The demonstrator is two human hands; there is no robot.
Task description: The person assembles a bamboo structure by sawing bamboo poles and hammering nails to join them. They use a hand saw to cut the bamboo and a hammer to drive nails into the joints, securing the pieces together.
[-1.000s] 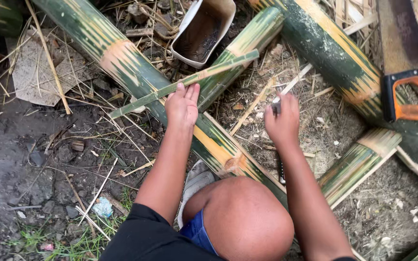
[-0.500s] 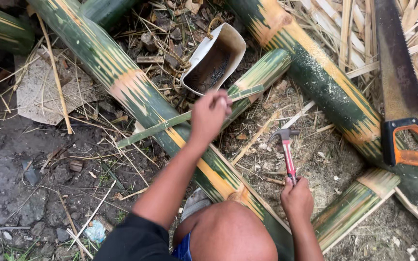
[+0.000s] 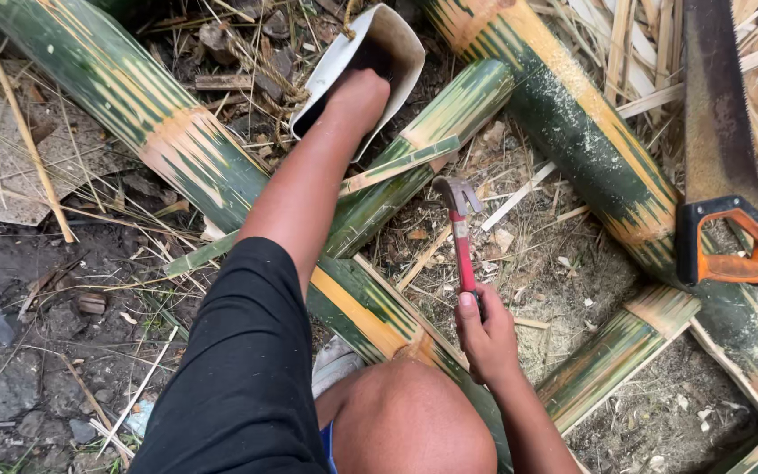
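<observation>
Right hand (image 3: pixel 488 338) is closed around the grip of a small claw hammer (image 3: pixel 461 235), red-handled, its metal head pointing up and away from the fist. Left hand (image 3: pixel 359 98) reaches far forward, its fingers dipped inside a white cut-open plastic container (image 3: pixel 396 39), so whether they are curled or spread cannot be told.

Under the left forearm runs the longest bamboo pole (image 3: pixel 125 92), green with yellow bands, slanting from far left of that hand down past the person's knee (image 3: pixel 414 421). Well to the right of both hands lies a second thick bamboo pole (image 3: pixel 572 132). A shorter split bamboo section (image 3: pixel 449 118) lies just right of the left wrist, with a thin bamboo strip (image 3: pixel 396 168) across it, passing beneath the forearm. Another short piece (image 3: pixel 611 351) lies just right of the right hand. Far right of the hammer rests a hand saw (image 3: pixel 717 123) with a rusty blade and an orange-and-black handle, atop the thick pole.
</observation>
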